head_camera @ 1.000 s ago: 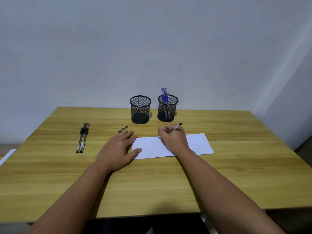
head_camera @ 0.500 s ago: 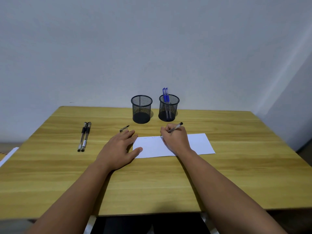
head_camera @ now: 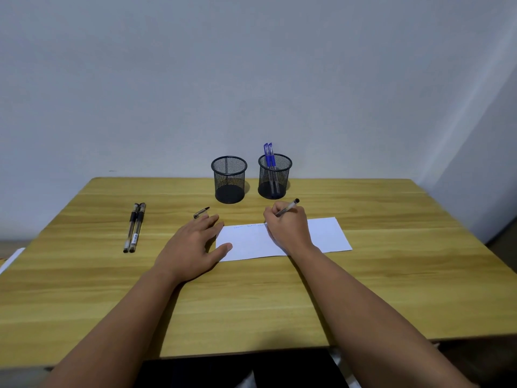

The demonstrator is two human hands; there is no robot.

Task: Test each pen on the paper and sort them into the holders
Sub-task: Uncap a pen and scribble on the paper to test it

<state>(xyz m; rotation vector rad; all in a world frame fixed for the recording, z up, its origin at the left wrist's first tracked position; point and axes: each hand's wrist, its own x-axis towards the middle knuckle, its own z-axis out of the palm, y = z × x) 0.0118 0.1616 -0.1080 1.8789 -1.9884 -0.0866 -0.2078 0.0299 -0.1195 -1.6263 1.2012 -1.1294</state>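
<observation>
My right hand [head_camera: 289, 228] grips a clear black-tipped pen [head_camera: 288, 207] in a writing hold, its tip hidden against the white paper [head_camera: 327, 233]. Faint blue marks run along the sheet's top edge. My left hand [head_camera: 193, 245] lies flat with straight fingers, its thumb pressing the paper's left edge. A black pen cap [head_camera: 201, 212] lies just beyond its fingertips. Two black pens [head_camera: 134, 227] lie side by side at the left. The left mesh holder [head_camera: 229, 179] is empty; the right mesh holder [head_camera: 275, 176] holds two blue pens [head_camera: 269, 155].
The wooden table [head_camera: 391, 275] meets a plain wall behind the holders. A white object [head_camera: 11, 260] pokes in at the far left edge, off the table.
My right hand has shifted slightly to the right along the paper's top edge with the pen. The left hand stays pressed on the sheet.
</observation>
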